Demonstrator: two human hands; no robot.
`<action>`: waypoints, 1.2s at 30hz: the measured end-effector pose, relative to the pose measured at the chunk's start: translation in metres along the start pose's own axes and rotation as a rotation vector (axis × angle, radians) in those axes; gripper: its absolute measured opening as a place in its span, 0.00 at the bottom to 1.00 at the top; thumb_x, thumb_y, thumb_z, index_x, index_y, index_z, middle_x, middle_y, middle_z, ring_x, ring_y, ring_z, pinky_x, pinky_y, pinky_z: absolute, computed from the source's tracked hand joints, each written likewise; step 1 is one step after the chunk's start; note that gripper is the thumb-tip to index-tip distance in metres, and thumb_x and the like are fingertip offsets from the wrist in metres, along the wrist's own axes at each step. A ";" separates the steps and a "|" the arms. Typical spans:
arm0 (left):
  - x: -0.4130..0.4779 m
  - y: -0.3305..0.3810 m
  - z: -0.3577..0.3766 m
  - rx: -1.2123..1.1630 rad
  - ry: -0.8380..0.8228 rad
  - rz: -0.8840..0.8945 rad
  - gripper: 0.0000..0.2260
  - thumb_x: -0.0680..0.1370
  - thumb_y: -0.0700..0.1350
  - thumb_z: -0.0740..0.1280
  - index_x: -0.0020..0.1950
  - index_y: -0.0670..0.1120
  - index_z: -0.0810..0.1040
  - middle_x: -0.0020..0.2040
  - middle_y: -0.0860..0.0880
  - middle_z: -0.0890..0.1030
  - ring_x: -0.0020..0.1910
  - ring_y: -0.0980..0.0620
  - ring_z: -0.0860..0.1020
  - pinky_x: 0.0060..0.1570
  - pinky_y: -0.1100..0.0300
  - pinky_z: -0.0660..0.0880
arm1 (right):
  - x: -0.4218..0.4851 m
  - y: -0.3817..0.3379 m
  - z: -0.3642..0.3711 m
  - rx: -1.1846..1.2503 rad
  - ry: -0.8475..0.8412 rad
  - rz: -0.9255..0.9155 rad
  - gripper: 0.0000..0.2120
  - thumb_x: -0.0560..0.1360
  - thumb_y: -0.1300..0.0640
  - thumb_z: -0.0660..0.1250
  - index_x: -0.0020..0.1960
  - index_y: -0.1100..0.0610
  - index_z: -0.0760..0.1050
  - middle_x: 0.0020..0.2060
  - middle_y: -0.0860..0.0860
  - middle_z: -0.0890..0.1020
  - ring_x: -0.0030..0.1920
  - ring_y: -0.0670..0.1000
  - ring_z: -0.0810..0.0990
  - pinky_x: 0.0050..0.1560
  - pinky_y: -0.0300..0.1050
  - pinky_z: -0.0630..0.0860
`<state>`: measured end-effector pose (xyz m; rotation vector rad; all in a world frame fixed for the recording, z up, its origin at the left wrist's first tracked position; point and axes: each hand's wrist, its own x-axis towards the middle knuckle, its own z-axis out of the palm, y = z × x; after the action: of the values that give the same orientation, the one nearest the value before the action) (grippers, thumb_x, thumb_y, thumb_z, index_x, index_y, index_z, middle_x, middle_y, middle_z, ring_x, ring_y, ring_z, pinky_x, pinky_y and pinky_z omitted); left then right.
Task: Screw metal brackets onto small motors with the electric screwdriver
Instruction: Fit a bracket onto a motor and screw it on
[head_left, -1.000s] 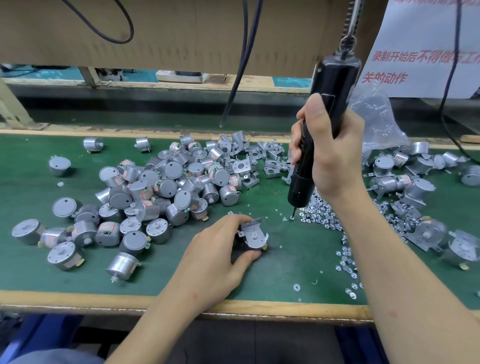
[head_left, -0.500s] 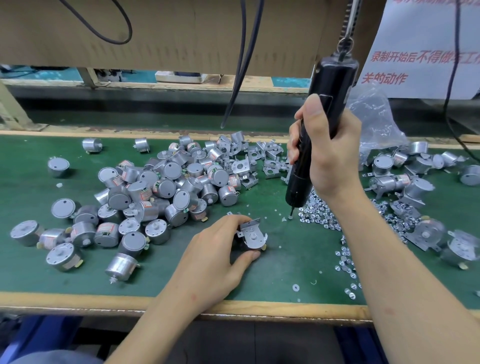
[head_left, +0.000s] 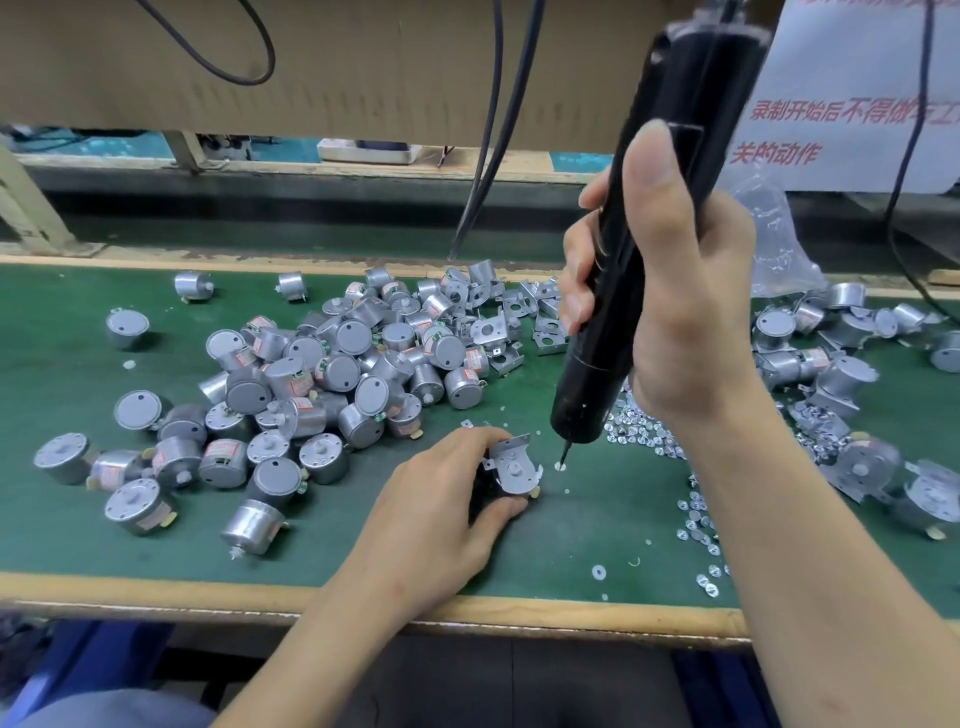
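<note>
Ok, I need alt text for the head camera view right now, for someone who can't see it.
A person's left hand steadies a small motor with a metal bracket on a green bench, while the right hand holds a black electric screwdriver, its tip just right of the bracket. Loose motors are heaped to the left, screws to the right.

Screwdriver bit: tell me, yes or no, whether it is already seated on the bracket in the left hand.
No: the electric screwdriver has its bit tip over the green mat, right of the bracket that the left hand holds.
</note>
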<state>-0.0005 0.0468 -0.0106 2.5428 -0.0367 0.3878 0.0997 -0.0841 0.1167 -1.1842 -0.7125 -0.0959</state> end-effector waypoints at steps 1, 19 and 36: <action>0.000 0.000 0.000 0.004 -0.005 0.000 0.19 0.75 0.54 0.71 0.64 0.56 0.71 0.43 0.72 0.68 0.43 0.71 0.70 0.42 0.74 0.65 | -0.002 -0.003 0.003 0.015 -0.008 -0.002 0.21 0.75 0.42 0.64 0.38 0.60 0.67 0.26 0.52 0.73 0.23 0.54 0.71 0.28 0.44 0.69; 0.000 0.002 0.000 0.024 -0.012 0.002 0.19 0.76 0.54 0.70 0.66 0.55 0.72 0.44 0.68 0.67 0.42 0.65 0.68 0.39 0.67 0.61 | -0.018 0.005 0.022 0.061 -0.006 0.013 0.23 0.75 0.42 0.66 0.40 0.63 0.68 0.26 0.54 0.72 0.22 0.56 0.70 0.27 0.47 0.68; -0.001 0.006 0.002 -0.002 0.047 0.027 0.13 0.75 0.51 0.71 0.57 0.56 0.72 0.42 0.66 0.68 0.45 0.54 0.73 0.42 0.56 0.71 | -0.026 0.010 0.028 -0.017 -0.080 -0.050 0.27 0.75 0.45 0.66 0.41 0.70 0.67 0.27 0.64 0.71 0.23 0.58 0.69 0.25 0.51 0.67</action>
<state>-0.0018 0.0409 -0.0091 2.5328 -0.0543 0.4579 0.0707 -0.0631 0.0999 -1.1919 -0.8133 -0.0975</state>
